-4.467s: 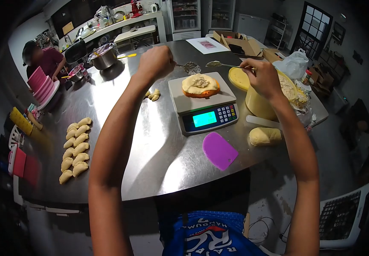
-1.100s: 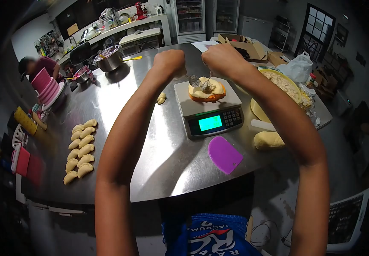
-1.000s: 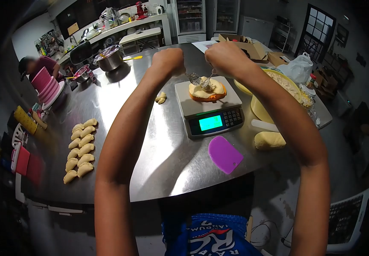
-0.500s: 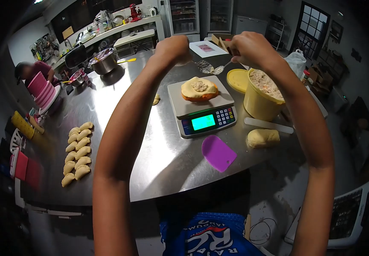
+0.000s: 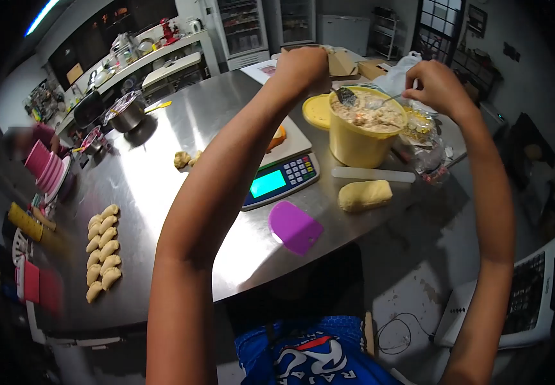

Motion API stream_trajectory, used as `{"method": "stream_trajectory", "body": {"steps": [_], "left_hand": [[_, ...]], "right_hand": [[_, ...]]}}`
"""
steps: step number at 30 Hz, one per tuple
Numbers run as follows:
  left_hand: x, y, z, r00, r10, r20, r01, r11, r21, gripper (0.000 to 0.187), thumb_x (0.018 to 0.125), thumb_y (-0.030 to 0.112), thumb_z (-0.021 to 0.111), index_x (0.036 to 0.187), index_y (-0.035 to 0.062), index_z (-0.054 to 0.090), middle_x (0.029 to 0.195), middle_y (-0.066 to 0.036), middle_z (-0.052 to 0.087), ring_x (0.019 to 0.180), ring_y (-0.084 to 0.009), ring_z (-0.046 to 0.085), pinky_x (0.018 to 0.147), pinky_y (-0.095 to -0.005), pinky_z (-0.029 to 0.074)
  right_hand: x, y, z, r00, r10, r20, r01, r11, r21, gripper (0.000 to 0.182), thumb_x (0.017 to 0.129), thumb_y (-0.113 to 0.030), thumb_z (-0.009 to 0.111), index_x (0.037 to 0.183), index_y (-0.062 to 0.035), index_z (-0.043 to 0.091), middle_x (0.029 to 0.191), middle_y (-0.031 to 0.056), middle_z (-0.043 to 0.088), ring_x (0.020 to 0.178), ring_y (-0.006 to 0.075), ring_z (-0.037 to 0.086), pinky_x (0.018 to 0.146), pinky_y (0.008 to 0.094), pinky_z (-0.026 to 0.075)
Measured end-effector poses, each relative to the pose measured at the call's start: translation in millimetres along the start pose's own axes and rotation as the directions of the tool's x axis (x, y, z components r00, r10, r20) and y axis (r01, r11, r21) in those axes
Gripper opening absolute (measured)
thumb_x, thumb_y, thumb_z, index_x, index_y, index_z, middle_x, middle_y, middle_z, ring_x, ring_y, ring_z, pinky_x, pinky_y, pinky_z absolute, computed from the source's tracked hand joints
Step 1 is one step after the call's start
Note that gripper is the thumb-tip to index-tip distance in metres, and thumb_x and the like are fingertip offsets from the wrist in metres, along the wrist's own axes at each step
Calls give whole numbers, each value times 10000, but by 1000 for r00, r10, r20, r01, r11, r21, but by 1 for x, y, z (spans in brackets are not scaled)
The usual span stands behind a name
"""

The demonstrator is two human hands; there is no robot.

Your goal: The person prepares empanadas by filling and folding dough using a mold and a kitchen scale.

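Observation:
My left hand is closed around a spoon whose dark bowl is over the chunky filling in a yellow tub. From the right, my right hand pinches a second spoon by its handle, its bowl at the filling. A digital scale with a lit green display stands left of the tub, partly covered by my left forearm. Only an orange edge of what sits on the scale shows. The yellow lid lies beside the tub.
A dough log, a white bar and a purple scraper lie near the front edge. Several folded pastries line up at left, with dough scraps farther back. Another person is at the far left.
Both hands and their spoons have moved right, from above the filling-topped dough on the scale to the tub. The camera view has shifted right too.

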State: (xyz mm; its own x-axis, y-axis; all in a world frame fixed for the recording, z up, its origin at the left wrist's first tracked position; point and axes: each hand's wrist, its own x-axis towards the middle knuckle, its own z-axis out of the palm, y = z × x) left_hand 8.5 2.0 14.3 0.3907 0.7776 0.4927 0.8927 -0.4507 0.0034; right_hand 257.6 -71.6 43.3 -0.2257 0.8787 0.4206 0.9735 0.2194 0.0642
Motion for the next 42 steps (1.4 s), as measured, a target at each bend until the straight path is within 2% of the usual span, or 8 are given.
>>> {"method": "stream_trajectory", "body": {"steps": [2,7,13,18,26,29,39,42], "left_hand": [[0,7,11,999,44,5,-44,999,-13,251,753,215,658,859,-5,717,865,-207,703,830,-370,693,749,-455,558],[-3,21,30,995,74,67,-75,997,13,175,728,145,632,798,8,717,823,-204,697,782,-364,692,711,-454,556],[0,31,34,964,266,23,-267,957,112,154,736,63,612,835,35,727,833,-176,700,797,-345,694,685,-441,556],[6,30,26,926,377,-36,-363,910,199,140,779,78,589,800,59,727,839,-163,707,817,-322,702,689,-420,560],[0,18,24,923,372,-94,-351,917,188,109,740,65,608,754,8,700,778,-190,691,752,-338,696,647,-430,558],[-3,16,24,949,298,-107,-280,948,149,118,755,79,606,734,7,697,779,-199,689,745,-353,692,638,-447,554],[-36,9,88,994,-95,51,107,919,-380,378,810,378,710,798,0,711,823,-226,688,815,-388,677,755,-466,546],[-45,0,77,973,-200,-113,131,887,-443,464,880,475,614,852,17,684,775,-212,675,764,-396,658,690,-463,523]], "right_hand": [[-5,22,21,980,-186,-64,181,980,-77,171,712,-188,805,782,-56,721,781,120,691,739,273,666,667,392,506],[-9,28,32,996,-66,57,70,995,-70,157,717,-183,796,775,-63,714,823,133,687,839,304,667,769,403,514],[-5,32,30,966,-225,-127,190,952,-238,113,723,-107,754,782,-47,677,760,123,673,767,324,656,689,411,498],[-15,22,46,852,-401,-337,433,901,22,111,729,-35,702,821,-14,643,757,126,653,758,320,647,660,396,488],[-23,43,82,966,-217,-138,249,923,293,119,772,-8,666,887,-24,693,865,140,705,795,287,688,723,369,531],[-30,39,66,984,-29,-176,99,912,399,135,805,12,638,923,-5,701,860,159,705,798,294,692,724,362,530],[-53,40,102,988,-69,-136,118,910,397,233,803,20,622,1028,-5,678,941,191,667,894,324,654,807,377,505],[-58,1,77,839,-259,-479,300,954,10,247,798,12,627,1041,0,672,928,177,661,910,315,647,824,379,500]]}}
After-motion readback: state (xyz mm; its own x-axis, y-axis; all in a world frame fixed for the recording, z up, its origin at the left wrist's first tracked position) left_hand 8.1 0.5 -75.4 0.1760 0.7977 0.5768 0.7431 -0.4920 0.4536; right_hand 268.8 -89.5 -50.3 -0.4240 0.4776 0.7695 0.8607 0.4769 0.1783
